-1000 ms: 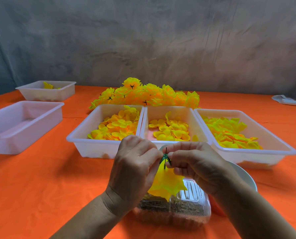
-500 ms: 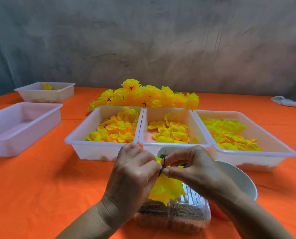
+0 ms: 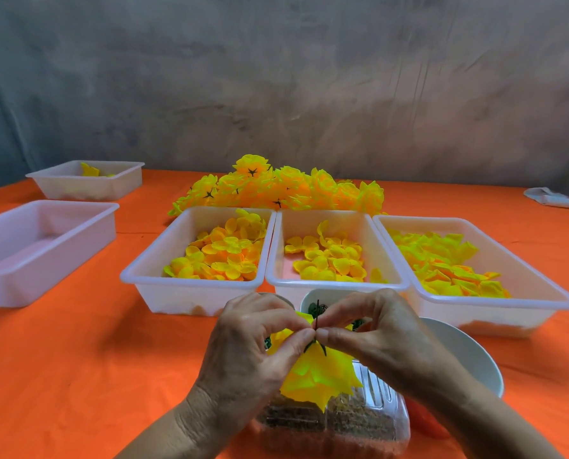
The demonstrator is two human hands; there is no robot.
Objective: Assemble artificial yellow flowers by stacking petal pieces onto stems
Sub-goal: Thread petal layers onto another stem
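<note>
Both hands [image 3: 312, 339] rose slightly, pinching upright stem [image 3: 317, 314], petals [image 3: 322, 376] hanging below

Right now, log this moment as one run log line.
step: petal stacking | left hand: pinching stem | right hand: pinching stem | yellow petals: hanging below the fingers

Craft workbench: petal trays [image 3: 197, 283], orange table [image 3: 77, 359], bare grey wall [image 3: 276, 77].
</note>
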